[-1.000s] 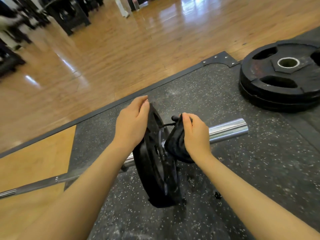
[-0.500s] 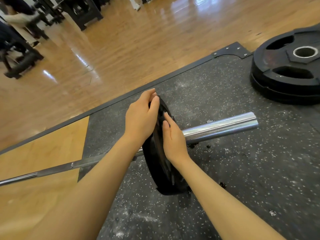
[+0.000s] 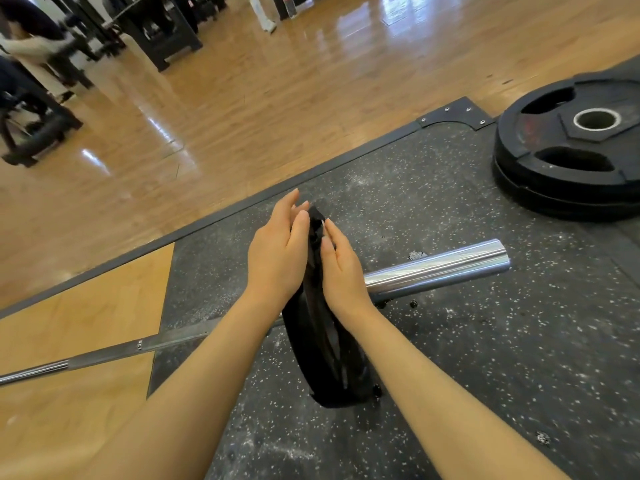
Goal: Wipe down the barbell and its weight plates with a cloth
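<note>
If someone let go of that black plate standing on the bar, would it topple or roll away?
Probably not topple: the black round weight plate is threaded on the chrome barbell sleeve, which props it upright. It might roll, bar and all, since its edge rests on the speckled rubber mat. It looks heavy.

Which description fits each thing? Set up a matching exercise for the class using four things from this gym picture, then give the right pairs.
Things:
1. barbell sleeve
2. plate on the bar
3. stacked plates
4. left hand

Descriptions:
A. lying flat on the mat, far right
B. shiny chrome, bare end pointing right
C. standing on edge between both hands
D. fingers straight, against the plate's left face

Pairs: 1-B, 2-C, 3-A, 4-D
</note>
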The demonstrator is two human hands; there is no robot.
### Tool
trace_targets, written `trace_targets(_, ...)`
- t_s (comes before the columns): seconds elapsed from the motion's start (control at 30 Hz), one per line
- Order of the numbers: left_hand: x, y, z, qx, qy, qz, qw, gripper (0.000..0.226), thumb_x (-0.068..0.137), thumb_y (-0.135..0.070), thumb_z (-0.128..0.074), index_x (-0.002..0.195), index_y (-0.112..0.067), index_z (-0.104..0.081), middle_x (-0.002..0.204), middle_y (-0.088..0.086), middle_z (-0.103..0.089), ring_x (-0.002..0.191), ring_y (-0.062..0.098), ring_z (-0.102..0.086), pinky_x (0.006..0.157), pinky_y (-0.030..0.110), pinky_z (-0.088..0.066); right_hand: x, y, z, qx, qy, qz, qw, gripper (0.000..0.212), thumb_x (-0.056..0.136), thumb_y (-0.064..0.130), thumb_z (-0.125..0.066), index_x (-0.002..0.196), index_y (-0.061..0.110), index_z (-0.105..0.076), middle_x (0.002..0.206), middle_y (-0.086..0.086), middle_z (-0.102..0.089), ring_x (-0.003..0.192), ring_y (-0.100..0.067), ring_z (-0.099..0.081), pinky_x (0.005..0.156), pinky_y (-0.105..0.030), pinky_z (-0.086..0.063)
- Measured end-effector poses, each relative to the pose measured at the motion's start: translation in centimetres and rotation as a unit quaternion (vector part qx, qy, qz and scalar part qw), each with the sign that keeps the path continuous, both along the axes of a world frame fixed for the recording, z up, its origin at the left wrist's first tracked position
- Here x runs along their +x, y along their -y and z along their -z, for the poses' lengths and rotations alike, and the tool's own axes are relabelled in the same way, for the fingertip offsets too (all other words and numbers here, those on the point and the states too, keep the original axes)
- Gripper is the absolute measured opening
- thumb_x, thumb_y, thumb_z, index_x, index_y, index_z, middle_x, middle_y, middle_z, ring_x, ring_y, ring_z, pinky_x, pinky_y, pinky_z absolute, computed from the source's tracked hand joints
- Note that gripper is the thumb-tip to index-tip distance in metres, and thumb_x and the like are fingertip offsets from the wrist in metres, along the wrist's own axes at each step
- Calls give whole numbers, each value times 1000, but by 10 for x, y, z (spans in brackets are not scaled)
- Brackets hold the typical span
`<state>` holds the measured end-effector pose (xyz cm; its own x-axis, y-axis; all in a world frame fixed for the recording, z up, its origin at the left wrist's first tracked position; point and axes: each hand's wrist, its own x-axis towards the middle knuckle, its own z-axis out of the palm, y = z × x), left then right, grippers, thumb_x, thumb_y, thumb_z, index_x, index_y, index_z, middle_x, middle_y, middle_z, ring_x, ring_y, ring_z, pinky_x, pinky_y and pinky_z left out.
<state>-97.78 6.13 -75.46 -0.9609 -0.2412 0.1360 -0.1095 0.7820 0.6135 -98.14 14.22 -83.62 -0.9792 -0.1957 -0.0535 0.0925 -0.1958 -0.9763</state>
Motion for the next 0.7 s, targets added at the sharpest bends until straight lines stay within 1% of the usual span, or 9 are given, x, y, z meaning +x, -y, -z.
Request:
trace_targets(0.07,0,0,-1,-1,-2,0,1000,42,103,-33,-37,145,-30,-39,134,-16,-57,119,-7,-42,83,6,-29,-1,3,-1,0,-7,-3,1000,47,106,25,-32,152,18,-29,153,7,-35,135,4,-32,112,-17,-27)
trace_targets(0.13,-1,0,-2,-2,-4,0,1000,42,103,-32,-38,145,-29,-39,133,-16,-58,120,-3,-47,88,15,-33,12,3,5,-3,-21,-11,1000,47,106,27,-32,152,21,-26,151,16,-33,132,14,-29,107,-6,-24)
trace_targets(0.2,-1,-1,-2,-8,-4,3,1000,43,103,-33,-38,145,-29,-38,133,-16,-58,121,0,-49,92,21,-34,27,1,14,-7,-35,-12,999,48,105,29,-31,153,24,-25,148,23,-30,132,19,-26,106,-3,-23)
trace_targets(0.27,1,-2,0,-14,-7,7,1000,43,103,-34,-38,146,-29,-37,133,-17,-58,118,-5,-48,91,17,-34,35,-1,21,-1,-48,-8,999,48,105,28,-32,153,23,-25,148,23,-29,135,17,-25,107,-5,-22)
trace_targets(0.4,-1,0,0,-26,-6,5,1000,45,102,-36,-38,147,-28,-36,133,-16,-58,109,-18,-40,80,2,-26,44,-6,26,13,-41,-14,999,47,106,24,-33,152,23,-25,152,18,-30,138,10,-26,110,-9,-22)
trace_targets(0.47,-5,0,-2,-33,2,3,999,47,102,-38,-38,148,-28,-34,134,-15,-58,99,-25,-38,73,-2,-25,55,-13,33,8,-31,-26,999,47,106,23,-33,152,28,-24,150,27,-27,137,13,-24,109,-7,-21)
trace_targets(0.53,-10,-1,-3,-37,7,3,999,48,102,-40,-38,148,-27,-33,134,-14,-58,90,-27,-40,71,-1,-26,71,-21,42,-7,-23,-31,999,47,106,22,-33,151,32,-23,146,37,-25,136,16,-23,106,-3,-20)
trace_targets(0.63,-16,1,-4,-34,8,2,999,50,102,-41,-39,149,-25,-33,115,-22,-61,75,-33,-41,68,-1,-26,96,-31,55,-27,12,-32,999,41,105,27,-31,140,48,-26,136,50,-31,132,19,-26,101,1,-23)
trace_targets(0.7,-17,2,-4,-30,8,-4,1000,51,101,-41,-40,149,-25,-34,101,-31,-56,74,-32,-41,69,5,-29,110,-36,61,-29,40,-27,998,36,102,37,-30,133,54,-28,130,54,-32,130,21,-28,99,2,-24)
